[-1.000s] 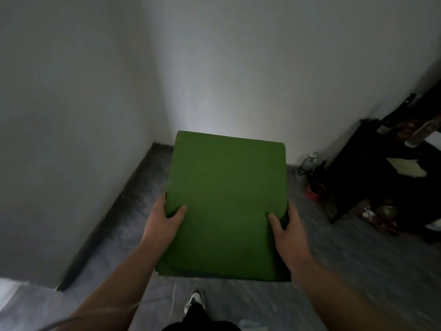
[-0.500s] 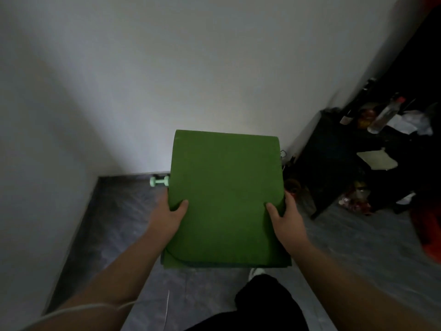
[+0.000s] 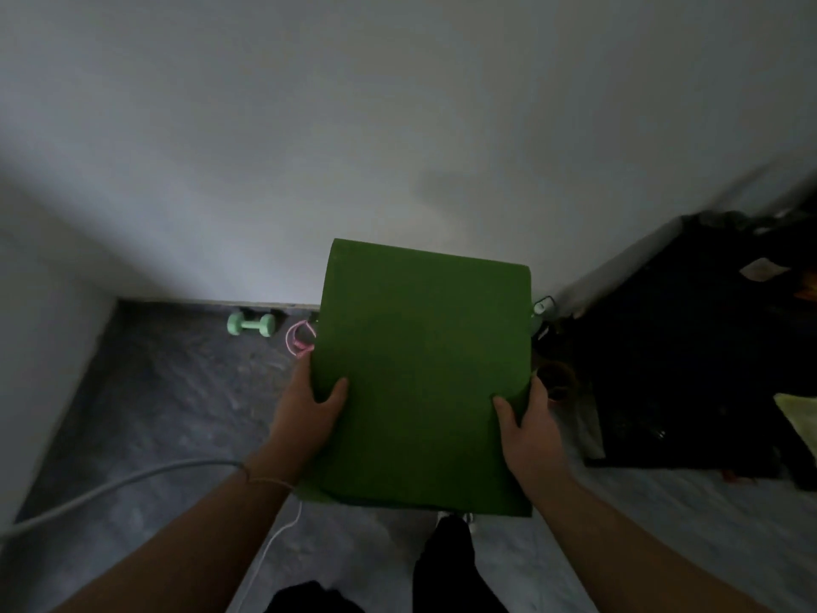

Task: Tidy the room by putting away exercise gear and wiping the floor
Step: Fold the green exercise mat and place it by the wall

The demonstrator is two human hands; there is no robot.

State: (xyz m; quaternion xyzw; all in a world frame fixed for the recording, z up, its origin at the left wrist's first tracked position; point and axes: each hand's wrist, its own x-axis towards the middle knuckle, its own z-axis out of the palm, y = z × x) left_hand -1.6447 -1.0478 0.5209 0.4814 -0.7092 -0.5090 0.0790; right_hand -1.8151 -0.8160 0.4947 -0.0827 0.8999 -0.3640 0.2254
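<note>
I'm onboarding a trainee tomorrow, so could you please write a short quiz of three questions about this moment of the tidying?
1. True or false: only one hand holds the folded green mat.
2. Which item lies on the floor by the wall, left of the mat? A) a mint-green dumbbell B) a red kettlebell C) a blue ball
3. Fill in: the left hand and right hand each lay a ____ over the mat's top face.

Key
1. False: both hands grip it, one at each side edge.
2. A; a pink looped cord lies beside it.
3. Thumb.
</note>
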